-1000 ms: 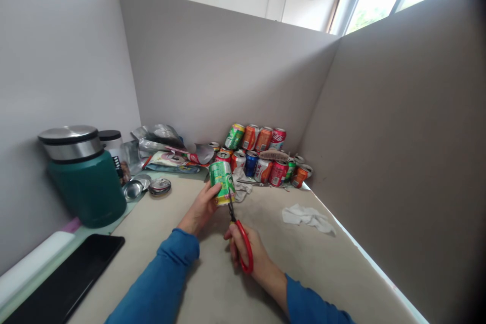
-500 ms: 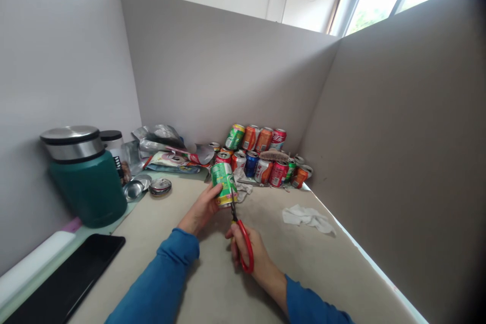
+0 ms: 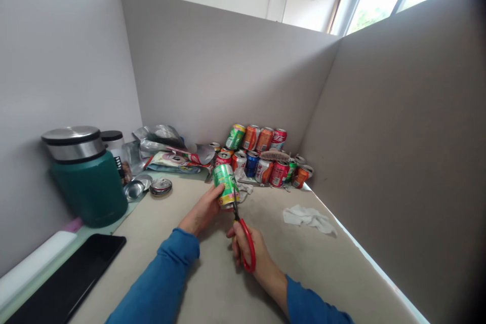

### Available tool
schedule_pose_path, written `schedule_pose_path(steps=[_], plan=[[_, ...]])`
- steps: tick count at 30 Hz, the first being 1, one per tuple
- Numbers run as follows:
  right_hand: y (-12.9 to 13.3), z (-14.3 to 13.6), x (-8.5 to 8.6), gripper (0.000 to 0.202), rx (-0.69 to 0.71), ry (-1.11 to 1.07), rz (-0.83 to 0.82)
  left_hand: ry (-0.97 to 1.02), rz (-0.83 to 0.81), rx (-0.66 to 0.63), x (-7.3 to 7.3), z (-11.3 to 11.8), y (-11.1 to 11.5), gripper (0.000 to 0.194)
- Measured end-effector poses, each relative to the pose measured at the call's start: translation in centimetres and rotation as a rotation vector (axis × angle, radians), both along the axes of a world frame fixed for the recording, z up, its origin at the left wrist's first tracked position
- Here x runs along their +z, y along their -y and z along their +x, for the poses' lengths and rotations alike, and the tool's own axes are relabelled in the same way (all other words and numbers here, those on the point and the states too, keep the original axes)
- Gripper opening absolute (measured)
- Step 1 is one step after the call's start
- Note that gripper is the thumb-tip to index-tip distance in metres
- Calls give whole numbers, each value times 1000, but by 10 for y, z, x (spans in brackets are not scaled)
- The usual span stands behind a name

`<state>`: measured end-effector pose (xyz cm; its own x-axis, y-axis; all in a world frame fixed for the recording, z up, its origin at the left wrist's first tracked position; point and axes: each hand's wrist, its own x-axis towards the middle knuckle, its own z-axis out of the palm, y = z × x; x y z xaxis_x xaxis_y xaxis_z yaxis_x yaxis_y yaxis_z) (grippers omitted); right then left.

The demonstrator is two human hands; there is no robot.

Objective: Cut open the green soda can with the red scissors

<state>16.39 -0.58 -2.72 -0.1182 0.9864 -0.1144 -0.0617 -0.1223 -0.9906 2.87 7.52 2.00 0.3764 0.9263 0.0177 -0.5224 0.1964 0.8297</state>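
Observation:
A green and yellow drink can [image 3: 225,180] is tilted above the table, with my left hand [image 3: 207,207] closed around its lower left side. My thumb lies across the front of the can. In my right hand [image 3: 248,248] is a pair of scissors [image 3: 248,243] with red handles and dark blades. The blades meet the can's lower right side; whether they are inside the wall or against it I cannot make out. Behind the can, a crumpled white tissue [image 3: 245,190] is partly hidden.
Several drink cans [image 3: 261,169] are stacked at the back. Flattened metal sheets and packets [image 3: 170,154] lie left of them, near can ends [image 3: 161,187]. A teal jar [image 3: 89,187] and a black phone-like slab [image 3: 72,278] sit at left; a white tissue [image 3: 309,219] at right.
The can and both hands have shifted very slightly to the right. The scissors stay at the can's lower right side.

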Motion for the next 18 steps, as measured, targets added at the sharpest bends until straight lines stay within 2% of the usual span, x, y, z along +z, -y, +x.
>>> schedule_pose_path(steps=[7, 18], plan=[[-2, 2, 0, 71, -21, -25, -5, -77, -46, -94, -10, 1, -6, 40], [-2, 1, 2, 72, -30, -42, 2, -102, -76, -195, -11, 1, -5, 44]])
